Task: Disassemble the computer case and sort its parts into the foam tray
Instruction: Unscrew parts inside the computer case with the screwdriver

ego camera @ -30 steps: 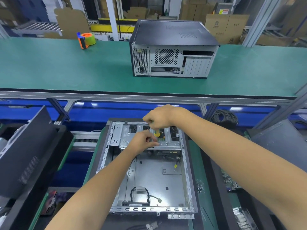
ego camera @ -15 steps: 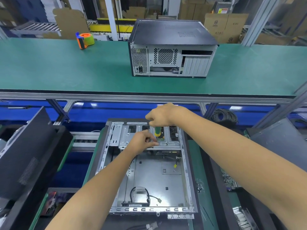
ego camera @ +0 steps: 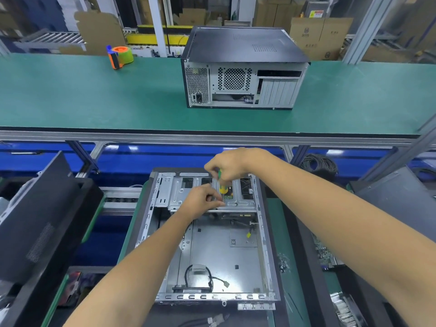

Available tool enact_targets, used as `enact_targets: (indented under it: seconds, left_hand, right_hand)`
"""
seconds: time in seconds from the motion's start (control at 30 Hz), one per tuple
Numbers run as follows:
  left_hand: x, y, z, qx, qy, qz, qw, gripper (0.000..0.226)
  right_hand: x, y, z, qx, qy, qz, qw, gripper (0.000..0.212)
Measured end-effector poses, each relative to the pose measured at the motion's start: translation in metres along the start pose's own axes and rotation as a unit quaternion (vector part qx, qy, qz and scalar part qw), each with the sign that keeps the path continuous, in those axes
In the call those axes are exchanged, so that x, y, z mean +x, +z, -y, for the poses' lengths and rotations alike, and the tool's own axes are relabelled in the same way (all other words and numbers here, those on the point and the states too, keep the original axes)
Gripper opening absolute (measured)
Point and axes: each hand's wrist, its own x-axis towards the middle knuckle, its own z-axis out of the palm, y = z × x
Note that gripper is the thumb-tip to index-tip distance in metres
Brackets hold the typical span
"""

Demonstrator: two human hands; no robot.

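Note:
An open computer case (ego camera: 212, 253) lies flat in front of me, its metal floor bare apart from a black cable (ego camera: 200, 277). A silver drive bracket (ego camera: 238, 197) spans its far end. My right hand (ego camera: 226, 165) grips a green and yellow screwdriver (ego camera: 221, 185) held upright over that bracket. My left hand (ego camera: 203, 201) rests on the bracket's near edge, fingers pinched at the screwdriver's tip. What the fingers pinch is hidden.
A second, closed computer case (ego camera: 243, 69) stands on the green upper bench (ego camera: 94, 97), with an orange and green tape dispenser (ego camera: 120, 56) to its left. Black case panels (ego camera: 42, 223) lean at my left. Loose screws (ego camera: 284, 263) and a circuit board (ego camera: 326, 253) lie at the right.
My right hand has lifted slightly and turned on the screwdriver, showing more of its green handle. My left hand stays on the bracket.

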Motion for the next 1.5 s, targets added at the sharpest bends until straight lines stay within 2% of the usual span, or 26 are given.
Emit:
enact_targets:
  seconds: [0.1, 0.17, 0.23, 0.3, 0.4, 0.5, 0.57, 0.6, 0.67, 0.77, 0.87, 0.97, 1.03, 1.1, 1.17, 1.23, 1.3, 1.4, 1.5]
  left_hand:
    - [0.000, 0.000, 0.001, -0.014, -0.009, -0.003, 1.000, 0.019]
    - [0.000, 0.000, 0.001, -0.011, -0.006, -0.003, 1.000, 0.018]
    - [0.000, 0.001, 0.002, -0.012, -0.009, 0.000, 1.000, 0.017]
    - [0.001, 0.001, 0.003, -0.018, -0.016, 0.000, 1.000, 0.019]
    - [0.000, 0.001, 0.002, -0.017, -0.017, 0.002, 1.000, 0.019]
    - [0.001, 0.001, 0.002, -0.016, -0.015, 0.002, 1.000, 0.019]
    - [0.001, 0.001, 0.002, -0.007, -0.012, 0.002, 1.000, 0.021]
    - [0.001, 0.001, 0.003, -0.004, -0.010, 0.002, 1.000, 0.021]
    - [0.001, 0.001, 0.003, -0.007, -0.007, 0.001, 1.000, 0.020]
    - [0.001, 0.001, 0.003, -0.003, 0.000, 0.000, 1.000, 0.020]
    - [0.001, 0.001, 0.004, 0.000, 0.002, -0.001, 1.000, 0.020]
    - [0.002, 0.002, 0.004, -0.008, -0.005, -0.003, 1.000, 0.020]
    - [0.002, 0.002, 0.003, -0.012, -0.016, 0.001, 1.000, 0.019]
    - [0.002, 0.002, 0.003, -0.010, -0.014, 0.001, 1.000, 0.017]
    - [0.001, 0.002, 0.002, -0.010, -0.012, 0.001, 1.000, 0.015]
    - [0.001, 0.002, 0.003, -0.013, -0.017, 0.000, 1.000, 0.015]
    - [0.002, 0.002, 0.003, -0.010, -0.019, 0.000, 1.000, 0.016]
    - [0.002, 0.002, 0.002, -0.002, -0.017, -0.005, 1.000, 0.019]
    - [0.002, 0.002, 0.003, -0.006, -0.016, -0.006, 1.000, 0.020]
  right_hand:
    - [-0.002, 0.002, 0.001, 0.083, -0.035, 0.039, 0.995, 0.019]
    - [-0.001, 0.004, 0.001, 0.053, -0.027, 0.027, 0.998, 0.019]
    - [0.001, 0.004, 0.003, -0.030, 0.016, -0.008, 0.999, 0.013]
    - [0.001, 0.004, 0.004, -0.093, 0.064, -0.038, 0.993, 0.026]
    - [0.001, 0.001, 0.004, -0.056, 0.081, -0.010, 0.995, 0.022]
    - [-0.003, -0.006, 0.003, -0.029, 0.036, 0.025, 0.999, 0.004]
    - [-0.002, -0.007, 0.000, 0.007, -0.008, 0.020, 1.000, 0.020]
    - [-0.002, -0.005, -0.002, 0.023, -0.021, 0.014, 0.999, 0.021]
    - [-0.003, -0.001, -0.006, -0.009, -0.010, -0.013, 1.000, 0.020]
    - [-0.001, 0.003, -0.010, -0.129, 0.041, -0.069, 0.988, 0.025]
    - [0.002, 0.004, -0.011, -0.155, 0.029, -0.075, 0.985, 0.027]
    - [0.000, 0.004, -0.008, -0.048, -0.023, -0.063, 0.997, 0.011]
    - [-0.002, 0.006, -0.005, 0.048, -0.042, -0.043, 0.997, 0.022]
    - [-0.001, 0.008, -0.001, 0.029, -0.037, -0.047, 0.998, 0.018]
    - [0.002, 0.006, 0.002, -0.071, -0.004, -0.078, 0.994, 0.024]
    - [0.005, 0.005, 0.005, -0.119, 0.002, -0.094, 0.988, 0.019]
    - [0.006, 0.005, 0.006, -0.089, -0.021, -0.068, 0.993, 0.005]
    - [0.000, 0.002, 0.007, -0.013, -0.046, -0.019, 0.999, 0.019]
    - [-0.002, 0.002, 0.005, -0.046, -0.014, -0.023, 0.999, 0.016]
